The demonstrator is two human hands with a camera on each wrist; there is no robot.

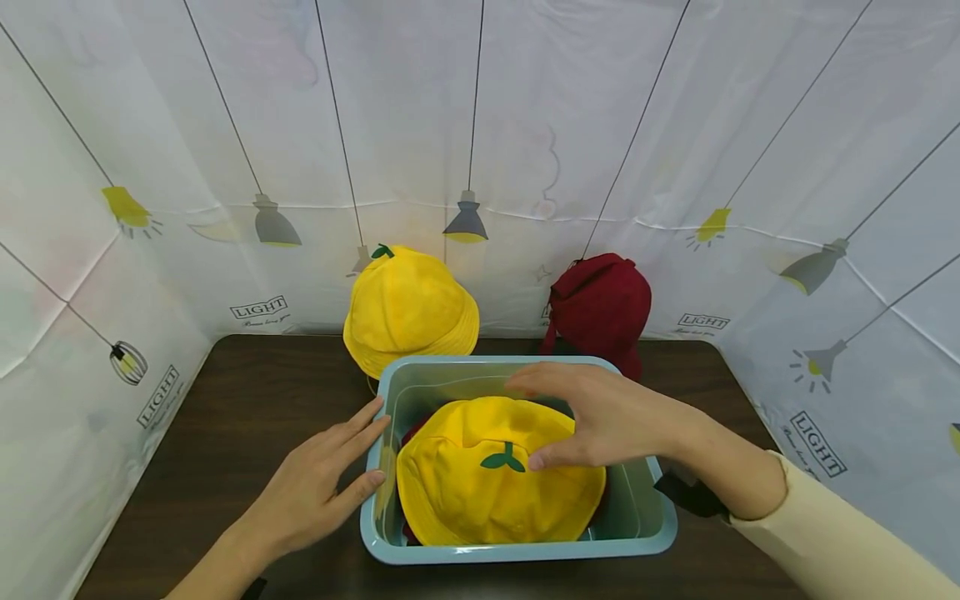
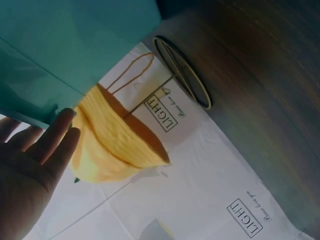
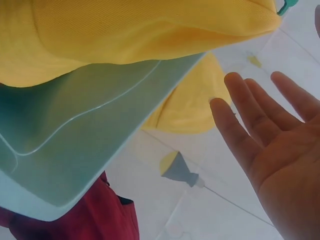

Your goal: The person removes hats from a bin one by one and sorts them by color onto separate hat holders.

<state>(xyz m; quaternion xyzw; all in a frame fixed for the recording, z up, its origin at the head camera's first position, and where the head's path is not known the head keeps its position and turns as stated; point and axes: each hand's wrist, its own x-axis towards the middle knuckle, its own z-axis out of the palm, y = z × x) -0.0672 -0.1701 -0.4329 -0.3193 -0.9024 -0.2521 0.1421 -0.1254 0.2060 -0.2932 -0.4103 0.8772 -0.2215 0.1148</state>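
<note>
A yellow bucket hat (image 1: 480, 500) with a green leaf sprout lies in a pale blue-green plastic bin (image 1: 517, 553). Dark red fabric (image 1: 409, 435) peeks out from under its left side. Fingers spread, my left hand (image 1: 311, 483) is at the bin's left rim, fingertips right at the outer wall; the left wrist view shows the same fingers beside the bin. Over the hat hovers my right hand (image 1: 611, 412), thumb near the leaf sprout in the head view. In the right wrist view its fingers are extended and apart, with nothing held.
Behind the bin, a second yellow hat (image 1: 408, 308) hangs on a thin wire stand (image 2: 185, 75). A dark red cap (image 1: 603, 304) is at the back right. The dark wooden table (image 1: 255, 400) meets a white curtain (image 1: 412, 125) printed with lamps on three sides.
</note>
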